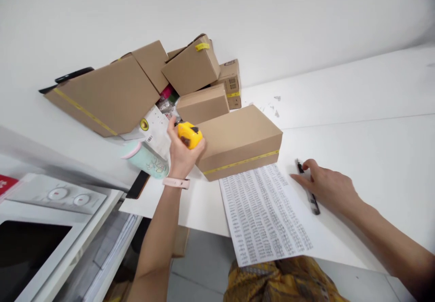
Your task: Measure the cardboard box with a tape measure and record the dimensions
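Observation:
My left hand point(183, 157) is closed around a yellow tape measure point(189, 135), held just left of a long cardboard box point(239, 136) with a yellow tape strip along its side. A sheet of printed paper point(265, 216) lies against the front of that box, covered in rows of small text or figures. To the right of the sheet, my right hand point(326, 186) is over a black pen point(313, 202) on the table. Thumb and forefinger are apart, and the pen's middle is hidden beneath the hand.
Several more cardboard boxes point(105, 93) are piled against the wall at the back left. A mint-green tumbler point(149, 160) leans beside my left wrist, near a dark phone-like object point(138, 185). A white microwave point(50, 197) stands lower left. Paper scraps point(277, 113) lie behind the long box.

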Motion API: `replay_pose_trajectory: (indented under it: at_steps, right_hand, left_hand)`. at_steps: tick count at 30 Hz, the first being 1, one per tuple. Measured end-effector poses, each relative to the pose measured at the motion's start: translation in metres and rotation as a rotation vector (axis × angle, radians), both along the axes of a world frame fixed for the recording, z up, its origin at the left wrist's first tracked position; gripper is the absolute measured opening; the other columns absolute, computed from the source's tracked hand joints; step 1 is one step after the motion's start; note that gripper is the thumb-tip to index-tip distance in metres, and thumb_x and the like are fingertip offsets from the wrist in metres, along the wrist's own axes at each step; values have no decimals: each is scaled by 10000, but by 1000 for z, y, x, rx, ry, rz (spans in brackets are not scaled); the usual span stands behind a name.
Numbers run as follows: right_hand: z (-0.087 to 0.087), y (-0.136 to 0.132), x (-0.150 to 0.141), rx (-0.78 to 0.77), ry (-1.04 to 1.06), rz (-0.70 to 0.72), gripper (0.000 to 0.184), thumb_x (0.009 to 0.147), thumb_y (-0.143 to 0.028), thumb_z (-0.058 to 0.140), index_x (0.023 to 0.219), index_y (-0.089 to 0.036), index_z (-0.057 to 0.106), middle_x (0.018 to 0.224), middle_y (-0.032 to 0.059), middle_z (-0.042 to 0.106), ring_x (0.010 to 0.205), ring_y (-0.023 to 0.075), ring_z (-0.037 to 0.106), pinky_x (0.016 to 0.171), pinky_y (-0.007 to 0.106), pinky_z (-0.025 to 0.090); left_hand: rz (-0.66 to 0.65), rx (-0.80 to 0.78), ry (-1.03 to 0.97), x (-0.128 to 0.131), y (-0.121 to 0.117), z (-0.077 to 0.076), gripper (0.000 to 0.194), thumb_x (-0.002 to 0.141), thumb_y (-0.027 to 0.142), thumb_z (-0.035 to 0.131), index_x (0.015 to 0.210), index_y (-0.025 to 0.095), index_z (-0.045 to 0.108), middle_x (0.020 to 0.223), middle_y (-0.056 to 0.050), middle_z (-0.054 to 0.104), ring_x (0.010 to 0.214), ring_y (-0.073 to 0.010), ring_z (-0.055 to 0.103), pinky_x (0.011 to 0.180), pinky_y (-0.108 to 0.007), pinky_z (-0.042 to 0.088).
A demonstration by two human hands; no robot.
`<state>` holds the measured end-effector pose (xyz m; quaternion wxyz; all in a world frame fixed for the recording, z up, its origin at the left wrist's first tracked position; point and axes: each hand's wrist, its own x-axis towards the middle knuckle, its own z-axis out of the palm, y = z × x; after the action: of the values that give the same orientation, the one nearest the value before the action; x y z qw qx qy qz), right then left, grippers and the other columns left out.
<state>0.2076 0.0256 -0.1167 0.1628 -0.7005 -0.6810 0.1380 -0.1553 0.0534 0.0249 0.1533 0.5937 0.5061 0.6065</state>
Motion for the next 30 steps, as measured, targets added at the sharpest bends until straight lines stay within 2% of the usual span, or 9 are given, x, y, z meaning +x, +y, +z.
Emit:
replay_pose_trajectory:
  at_steps: [5,8,10,12,15,18,20,25,30]
  right_hand:
    - [-1,-1,15,-43,248,108,322,862,-499,474,1025,-271,632,592,41,638,543,288,594,549,437,437]
    - [9,-6,25,-189,712,117,381,851,-542,557,1048,-246,695,717,71,727,699,303,697,677,474,533]
    - [16,-12,30,-249,1042,153,429,831,-589,603,1087,-261,706,969,113,777,946,338,722,827,509,555]
    - [20,-19,32,-255,1177,187,428,779,-619,668,1043,-285,714,1079,124,766,1040,351,702,905,524,543]
    - [19,-26,27,-252,1175,235,387,740,-611,743,938,-289,664,842,84,758,814,288,707,784,457,559]
    - [17,-30,13,-250,1150,191,410,863,-654,602,763,-258,562,494,-9,549,486,166,494,534,331,440]
    - [18,-31,2,-263,1119,141,480,934,-671,456,725,-250,550,440,-27,441,446,146,371,490,316,360]
    - [22,-29,-6,-242,1059,144,410,925,-637,506,888,-254,645,703,34,603,719,213,550,684,360,465]
    - [14,-28,-5,-283,907,116,314,838,-558,686,879,-252,629,724,11,569,634,170,497,554,298,409]
  left_hand:
    - [7,-174,324,21,29,-4,817,620,216,852,1363,206,510,1275,-140,623,1146,-331,614,1067,-481,401]
    - [1,-227,427,18,40,-4,681,671,264,809,1301,171,566,1325,-177,601,1247,-377,556,1119,-525,340]
    - [17,-149,497,20,39,-4,699,677,287,792,1321,159,552,1416,-189,543,1374,-389,441,1178,-540,248]
    - [68,12,528,29,28,-7,699,701,297,766,1346,162,534,1488,-176,483,1458,-365,331,1215,-534,170]
    - [-5,160,432,57,0,-27,386,793,279,683,1169,193,662,1263,-130,660,1303,-320,532,1166,-520,303]
    - [-465,-24,353,91,-21,-64,160,808,219,672,946,247,749,973,-70,751,987,-264,692,1014,-464,475]
    - [-676,-145,350,109,-23,-89,207,864,194,581,949,250,760,971,-74,758,983,-245,700,977,-441,508]
    - [-749,-223,379,123,-4,-136,230,845,163,558,919,238,762,1092,-101,743,1071,-256,688,983,-447,523]
    - [-815,-221,434,123,4,-152,175,800,145,636,914,219,746,1231,-122,698,1257,-292,587,1076,-482,459]
